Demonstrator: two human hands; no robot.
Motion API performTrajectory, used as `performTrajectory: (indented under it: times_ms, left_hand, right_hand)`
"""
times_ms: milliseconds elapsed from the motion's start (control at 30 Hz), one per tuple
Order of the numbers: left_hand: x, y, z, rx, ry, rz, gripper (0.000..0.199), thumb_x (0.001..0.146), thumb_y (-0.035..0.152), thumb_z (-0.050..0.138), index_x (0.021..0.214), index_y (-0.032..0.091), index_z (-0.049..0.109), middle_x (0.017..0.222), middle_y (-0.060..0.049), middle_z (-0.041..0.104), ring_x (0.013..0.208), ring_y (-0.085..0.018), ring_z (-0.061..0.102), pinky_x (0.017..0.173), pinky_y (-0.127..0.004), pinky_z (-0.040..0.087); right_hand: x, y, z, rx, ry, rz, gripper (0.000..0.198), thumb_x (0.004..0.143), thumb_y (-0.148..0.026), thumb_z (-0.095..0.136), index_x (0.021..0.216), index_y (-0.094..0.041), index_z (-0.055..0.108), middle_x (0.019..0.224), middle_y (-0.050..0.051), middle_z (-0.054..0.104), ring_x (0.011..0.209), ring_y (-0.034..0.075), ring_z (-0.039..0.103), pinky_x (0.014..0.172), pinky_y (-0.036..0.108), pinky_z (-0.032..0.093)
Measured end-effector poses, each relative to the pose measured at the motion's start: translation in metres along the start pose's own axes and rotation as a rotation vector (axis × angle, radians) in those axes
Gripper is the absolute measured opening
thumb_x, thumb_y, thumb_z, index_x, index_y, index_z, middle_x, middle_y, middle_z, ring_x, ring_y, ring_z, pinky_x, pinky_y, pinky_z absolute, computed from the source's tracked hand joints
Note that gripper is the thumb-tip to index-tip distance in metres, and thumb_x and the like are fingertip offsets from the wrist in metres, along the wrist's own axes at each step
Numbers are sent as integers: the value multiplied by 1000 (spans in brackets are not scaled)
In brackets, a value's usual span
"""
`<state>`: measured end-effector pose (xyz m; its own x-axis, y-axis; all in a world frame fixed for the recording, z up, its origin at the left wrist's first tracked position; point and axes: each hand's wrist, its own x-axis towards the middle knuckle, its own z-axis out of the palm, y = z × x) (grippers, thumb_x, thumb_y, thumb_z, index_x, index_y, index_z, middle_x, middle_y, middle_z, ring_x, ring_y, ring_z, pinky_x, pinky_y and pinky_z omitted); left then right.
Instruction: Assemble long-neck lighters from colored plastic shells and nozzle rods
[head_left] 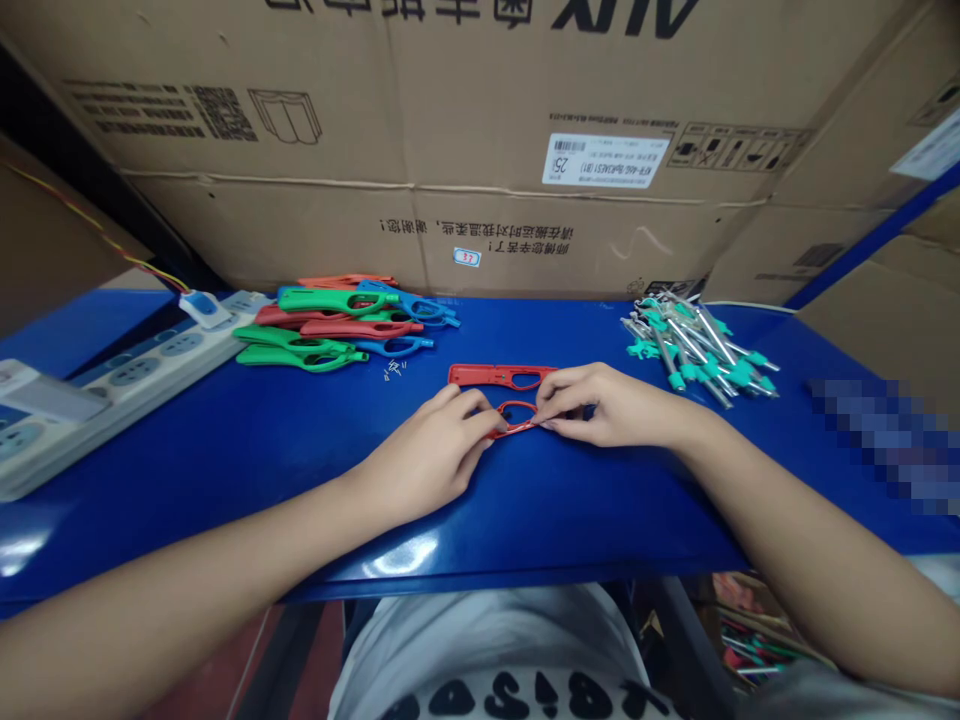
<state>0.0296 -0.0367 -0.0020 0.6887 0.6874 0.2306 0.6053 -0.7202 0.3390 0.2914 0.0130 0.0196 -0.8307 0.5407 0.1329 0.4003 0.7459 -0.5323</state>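
At the middle of the table, a red lighter casing (517, 406) with an oval opening lies low between my two hands. The fingers of my left hand (435, 445) are closed on its left part and cover much of it. From the other side, my right hand (600, 405) pinches the right end between thumb and fingertips. Just beyond it, a second red casing half (480, 375) rests flat, its right end beside my right fingers. Whether a small part sits in my right fingertips is hidden.
A pile of green, red, blue and orange casings (330, 325) is at the back left, with several tiny screws (394, 369) nearby. Metal tubes with teal parts (694, 345) are heaped back right. A power strip (142, 375) runs along the left; a large cardboard box (480, 130) stands behind.
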Motion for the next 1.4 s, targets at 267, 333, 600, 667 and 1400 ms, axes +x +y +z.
performTrajectory:
  times_ms: [267,333,600,667,1400]
  left_hand:
    - [1,0,1,15,-4,-17,33,100,16,47,130,21,61,115,-9,62,106,-26,52,97,-43,50]
    - [0,0,1,29,-3,5,39,100,14,47,136,25,58,120,-10,60,109,-26,52,98,-44,50]
    - [1,0,0,-5,8,18,34,100,14,47,126,24,65,122,-9,61,111,-25,52,101,-43,49]
    - [1,0,0,-21,8,12,31,100,14,47,123,22,66,120,-9,63,110,-25,53,101,-43,49]
    - [3,2,-1,-35,26,-6,20,97,12,53,110,20,66,115,-5,70,106,-24,58,99,-42,49]
  right_hand:
    - [1,-5,1,-51,-17,9,22,91,-14,59,101,-17,78,102,7,70,86,15,66,79,27,50]
    - [1,-7,2,-97,-10,15,22,92,-15,59,103,-17,78,102,7,71,86,16,66,78,28,50]
    - [1,-9,5,-91,14,-6,24,92,-15,58,106,-15,77,102,7,74,91,18,69,84,29,51]
    - [2,-10,5,-62,14,-22,25,92,-14,58,108,-16,77,103,7,74,91,17,69,84,27,51]
    - [3,-20,6,-149,-39,9,22,92,-19,60,107,-19,77,107,7,75,92,18,70,82,28,51]
